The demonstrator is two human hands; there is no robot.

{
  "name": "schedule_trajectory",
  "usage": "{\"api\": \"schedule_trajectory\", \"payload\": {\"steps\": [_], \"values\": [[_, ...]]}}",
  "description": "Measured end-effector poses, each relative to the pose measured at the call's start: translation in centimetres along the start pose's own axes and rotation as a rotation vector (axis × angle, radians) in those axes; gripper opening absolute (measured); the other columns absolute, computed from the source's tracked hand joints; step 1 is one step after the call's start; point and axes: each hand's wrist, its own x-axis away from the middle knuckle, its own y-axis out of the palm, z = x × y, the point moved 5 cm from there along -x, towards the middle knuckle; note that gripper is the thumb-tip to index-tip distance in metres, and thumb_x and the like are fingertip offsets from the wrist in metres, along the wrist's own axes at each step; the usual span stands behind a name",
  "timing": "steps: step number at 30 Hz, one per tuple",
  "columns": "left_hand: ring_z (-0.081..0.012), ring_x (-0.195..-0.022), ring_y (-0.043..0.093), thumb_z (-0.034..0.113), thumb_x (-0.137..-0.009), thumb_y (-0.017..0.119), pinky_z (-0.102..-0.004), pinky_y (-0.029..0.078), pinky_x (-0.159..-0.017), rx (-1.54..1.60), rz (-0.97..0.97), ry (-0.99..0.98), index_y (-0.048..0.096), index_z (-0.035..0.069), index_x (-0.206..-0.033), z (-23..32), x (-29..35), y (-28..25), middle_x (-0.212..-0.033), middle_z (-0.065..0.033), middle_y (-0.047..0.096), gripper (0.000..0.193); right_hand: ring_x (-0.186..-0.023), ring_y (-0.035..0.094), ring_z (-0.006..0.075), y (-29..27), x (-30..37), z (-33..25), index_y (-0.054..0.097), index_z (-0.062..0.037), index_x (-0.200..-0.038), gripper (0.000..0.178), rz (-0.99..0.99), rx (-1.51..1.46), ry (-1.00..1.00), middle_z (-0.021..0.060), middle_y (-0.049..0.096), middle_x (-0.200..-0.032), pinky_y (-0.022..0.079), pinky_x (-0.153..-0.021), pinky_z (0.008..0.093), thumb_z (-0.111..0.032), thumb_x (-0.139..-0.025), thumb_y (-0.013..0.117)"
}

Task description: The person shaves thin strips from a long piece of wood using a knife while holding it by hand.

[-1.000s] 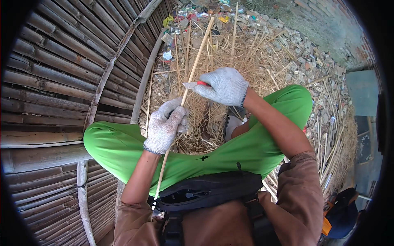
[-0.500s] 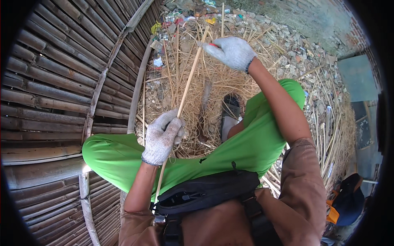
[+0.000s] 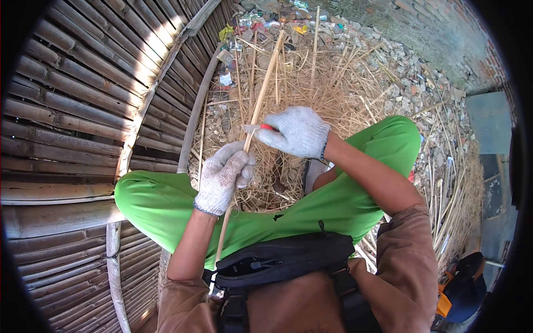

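Observation:
My left hand (image 3: 223,176), in a whitish knitted glove, is closed round a long pale bamboo strip (image 3: 267,77). The strip slants from beside the black waist bag up and away to the far side. My right hand (image 3: 295,131), gloved too, grips a small knife (image 3: 267,127) with a red handle. Its short blade lies across the strip just beyond my left hand. Most of the handle is hidden in the glove.
A bamboo slat wall (image 3: 83,105) rises close on the left. Thin shavings (image 3: 338,91) cover the ground ahead, with rubble and litter beyond. Long strips (image 3: 444,205) lie at right near a dark blue and orange bag (image 3: 465,288). My green-trousered legs (image 3: 383,150) are spread around the work.
My right hand with the knife has come from the strip's far end back toward me, close to my left hand. The left hand still grips the strip. Sunlight now falls on the wall.

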Motion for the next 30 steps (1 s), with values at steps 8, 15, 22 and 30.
{"api": "schedule_trajectory", "payload": {"steps": [8,15,22,30], "values": [[-0.0098,-0.065,0.055,0.011,-0.110,0.061,-0.0244,0.042,-0.054,0.038,-0.116,-0.012,0.064,-0.004,-0.132,-0.2,0.6,-0.1,-0.084,-0.0047,0.065,0.027,-0.077,0.075,0.0424,-3.9,-1.2,3.7,0.076,-0.0128,-0.089,0.070,0.034,0.035,0.166,0.0211,0.073,-0.077,0.060,-0.071,0.0557,-0.071,-0.107,0.042],[-0.0099,-0.067,0.057,0.009,-0.111,0.060,-0.0235,0.042,-0.053,0.029,-0.108,-0.035,0.063,-0.004,-0.137,-0.4,0.5,0.2,-0.092,-0.0074,0.068,0.029,-0.080,0.075,0.0424,-4.0,-0.6,4.1,0.075,-0.0107,-0.091,0.073,0.096,0.044,0.079,0.0227,0.074,-0.081,0.060,-0.076,0.0557,-0.072,-0.108,0.038],[-0.0107,-0.063,0.053,0.009,-0.111,0.059,-0.0255,0.040,-0.053,0.035,-0.115,-0.011,0.062,-0.005,-0.136,-0.4,0.0,0.1,-0.085,-0.0054,0.064,0.029,-0.074,0.073,0.0445,-0.7,0.6,0.8,0.076,-0.0120,-0.087,0.067,0.029,0.004,0.000,0.0227,0.072,-0.078,0.058,-0.070,0.0566,-0.069,-0.107,0.046],[-0.0081,-0.063,0.054,0.010,-0.111,0.059,-0.0230,0.041,-0.052,-0.106,-0.128,-0.028,0.064,-0.004,-0.132,-0.4,1.0,0.7,-0.083,-0.0040,0.063,0.025,-0.081,0.074,0.0446,-7.2,-1.0,9.2,0.076,-0.0106,-0.084,0.074,0.190,0.042,0.268,0.0232,0.074,-0.082,0.059,-0.078,0.0558,-0.073,-0.106,0.042]]}}
